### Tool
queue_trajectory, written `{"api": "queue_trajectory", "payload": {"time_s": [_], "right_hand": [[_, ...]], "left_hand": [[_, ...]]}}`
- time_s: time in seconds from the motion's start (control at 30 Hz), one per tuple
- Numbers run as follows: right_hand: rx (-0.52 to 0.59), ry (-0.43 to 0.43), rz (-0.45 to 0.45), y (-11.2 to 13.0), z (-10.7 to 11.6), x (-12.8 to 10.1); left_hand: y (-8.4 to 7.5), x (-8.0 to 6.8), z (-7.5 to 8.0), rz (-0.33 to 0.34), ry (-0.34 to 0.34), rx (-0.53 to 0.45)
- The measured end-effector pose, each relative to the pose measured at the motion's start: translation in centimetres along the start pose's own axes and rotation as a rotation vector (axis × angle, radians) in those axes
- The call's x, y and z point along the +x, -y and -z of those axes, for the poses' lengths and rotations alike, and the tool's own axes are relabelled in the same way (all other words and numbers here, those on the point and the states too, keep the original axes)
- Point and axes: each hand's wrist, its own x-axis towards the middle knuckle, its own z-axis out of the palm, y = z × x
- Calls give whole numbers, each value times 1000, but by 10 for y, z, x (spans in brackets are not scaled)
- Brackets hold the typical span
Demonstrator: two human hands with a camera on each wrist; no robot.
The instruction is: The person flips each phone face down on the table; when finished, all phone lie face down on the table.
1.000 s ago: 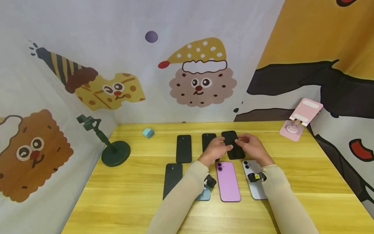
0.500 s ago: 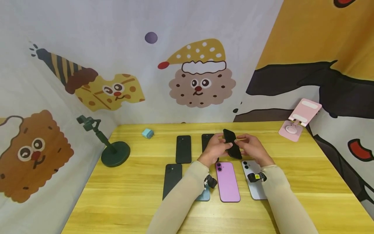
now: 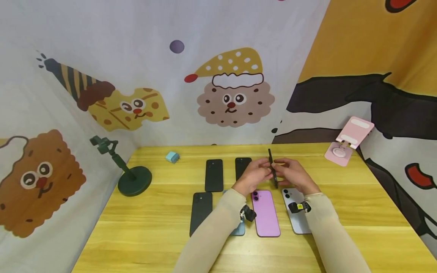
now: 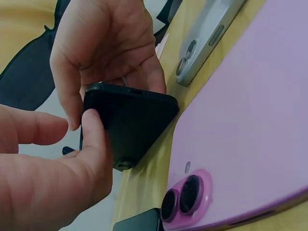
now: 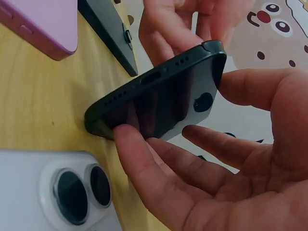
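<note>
A black phone (image 3: 273, 170), edge-on in the head view, stands on its long side between both hands. My left hand (image 3: 254, 176) holds it from the left, a fingertip on the face (image 4: 132, 127) with a round camera lens. From the right my right hand (image 3: 295, 176) grips it, thumb near the upper edge and fingertips on the glossy face (image 5: 163, 108). The charging-port end (image 5: 151, 79) faces the wrist cameras. A pink phone (image 3: 266, 214) and a white phone (image 3: 296, 216) lie nearer the body. A dark phone (image 3: 242, 167) is partly hidden by my left hand.
Two more black phones, one at the back left (image 3: 214, 175) and one in front (image 3: 200, 212), lie face down. Under my left forearm is a light blue phone (image 3: 239, 229). A green stand (image 3: 134, 180), a blue charger plug (image 3: 172, 157) and a pink stand (image 3: 339, 151) surround them.
The black phone has gone from lying nearly flat, through a tilt, to standing edge-on between the hands. Both hands stay in about the same place; the other phones have not moved.
</note>
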Motion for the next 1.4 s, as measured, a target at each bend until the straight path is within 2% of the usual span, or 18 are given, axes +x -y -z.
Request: {"api": "queue_trajectory", "payload": {"time_s": [0.1,0.2,0.3,0.43,0.6,0.83,1.07,1.2,1.4], "right_hand": [[27,22,10,1,-1,-1],[43,25,15,2,-2,-3],[41,18,19,4,-2,-3],[18,8,34,7,-1,-5],[-5,-8,71,7,0,-5],[-8,-32,110,8,3,-6],[-34,-73,116,15,7,-15],[10,-78,121,21,9,-19],[107,-52,138,20,10,-22]], "left_hand": [[2,0,1,9,42,21],[5,0,3,55,88,37],[7,-1,5,102,139,41],[9,-3,6,125,179,62],[8,-4,5,138,174,95],[9,-5,10,114,169,131],[10,-7,21,78,112,86],[9,-6,24,70,90,64],[10,-5,24,70,100,9]]}}
